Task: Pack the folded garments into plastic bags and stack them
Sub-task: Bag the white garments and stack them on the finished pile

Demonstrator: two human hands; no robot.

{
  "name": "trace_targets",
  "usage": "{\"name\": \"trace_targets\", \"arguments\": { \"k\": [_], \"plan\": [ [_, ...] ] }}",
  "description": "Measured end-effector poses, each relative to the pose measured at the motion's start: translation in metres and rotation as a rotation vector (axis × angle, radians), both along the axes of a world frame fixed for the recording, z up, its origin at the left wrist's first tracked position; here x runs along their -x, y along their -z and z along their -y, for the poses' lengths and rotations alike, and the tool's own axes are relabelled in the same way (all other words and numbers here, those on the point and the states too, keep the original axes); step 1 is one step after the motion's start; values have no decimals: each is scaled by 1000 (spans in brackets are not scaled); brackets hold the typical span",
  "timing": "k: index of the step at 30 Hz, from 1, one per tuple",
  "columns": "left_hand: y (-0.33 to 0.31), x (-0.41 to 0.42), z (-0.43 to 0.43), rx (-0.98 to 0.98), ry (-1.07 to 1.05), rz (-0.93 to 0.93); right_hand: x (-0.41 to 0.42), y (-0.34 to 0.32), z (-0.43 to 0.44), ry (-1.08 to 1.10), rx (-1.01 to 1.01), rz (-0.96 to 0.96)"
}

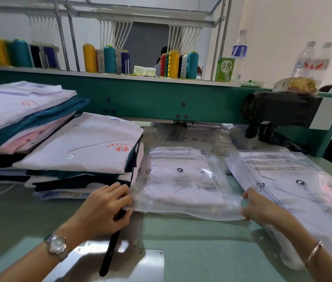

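Clear plastic bag [181,206], white garment [183,180] inside, is laid flat on the table [201,251], its near corners pinched by the left hand [108,208] and right hand [259,208], likely for sealing. Folded garments [79,147] are piled left of it, packed bags [303,186] stacked right.

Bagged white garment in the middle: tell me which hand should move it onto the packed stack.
Probably right. The right hand pinches a corner of the bagged white garment beside the packed stack; the left hand holds the opposite corner, farther away, with a black strip in it.
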State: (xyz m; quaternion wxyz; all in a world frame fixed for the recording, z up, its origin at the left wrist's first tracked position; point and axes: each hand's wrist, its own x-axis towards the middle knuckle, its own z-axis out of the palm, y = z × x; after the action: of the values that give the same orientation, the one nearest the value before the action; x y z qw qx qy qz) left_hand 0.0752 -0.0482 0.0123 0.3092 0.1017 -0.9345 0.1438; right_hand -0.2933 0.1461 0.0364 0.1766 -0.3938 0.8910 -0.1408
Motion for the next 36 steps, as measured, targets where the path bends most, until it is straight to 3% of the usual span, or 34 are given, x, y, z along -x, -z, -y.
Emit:
{"name": "trace_targets", "arguments": {
  "k": [3, 6, 11, 15, 20, 23, 29, 33, 36],
  "plan": [
    [-8, 23, -3, -97, -14, -20, -2, -10, 12, -12, -55, -330],
    [-14, 65, 1, -149, -156, 24, -8, -18, 41, 29, 70, -421],
    [-23, 124, 26, -391, -650, 308, -6, -17, 95, -46, 76, -282],
    [-20, 141, 47, -294, -773, 498, 5, -12, 117, 2, 58, -116],
    [-11, 157, 59, -210, -845, 668, 20, -5, 126, 132, 305, 152],
    [-11, 160, 62, -220, -867, 617, 25, 1, 126, 160, 346, 212],
    [-10, 158, 67, -336, -816, 370, 21, 12, 125, 172, 406, 133],
    [-10, 159, 71, -459, -803, 286, 14, 19, 139, 292, 541, 398],
    [-17, 156, 77, -549, -758, 165, 18, 26, 150, 345, 637, 439]
  ]
}}
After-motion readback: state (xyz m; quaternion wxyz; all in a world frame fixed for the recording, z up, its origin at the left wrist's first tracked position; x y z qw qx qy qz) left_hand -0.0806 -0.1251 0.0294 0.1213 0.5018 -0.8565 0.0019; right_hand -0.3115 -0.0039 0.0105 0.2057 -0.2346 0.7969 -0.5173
